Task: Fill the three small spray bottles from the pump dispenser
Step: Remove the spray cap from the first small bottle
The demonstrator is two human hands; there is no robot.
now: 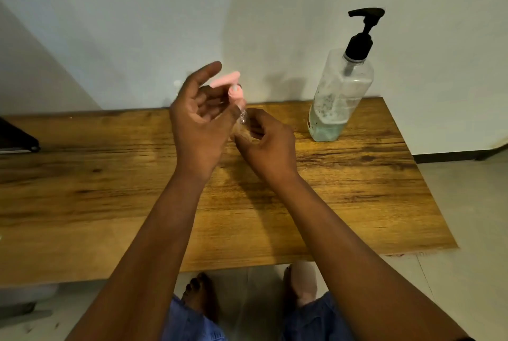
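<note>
A small clear spray bottle (242, 127) is held upright above the middle of a wooden tabletop (110, 175), between the person's two hands. The right hand (268, 145) curls round the bottle's body from the near side, a narrow grip that seems meant to keep it steady. The left hand (200, 118) is raised just above it, fingers loosely curved around a pink spray top (229, 82), which appears to be coming off or going onto the neck; motion blur makes it impossible to tell which, or whether the fingers truly pinch it. The bottle is nearly see-through and partly covered by fingers, so its fill level cannot be read. To the right, near the tabletop's back edge against a pale wall (137, 10), stands the pump dispenser (341, 96), black-headed, holding a low level of greenish liquid. Only one small bottle is plainly visible; a faint pale shape behind the left hand cannot be identified.
</note>
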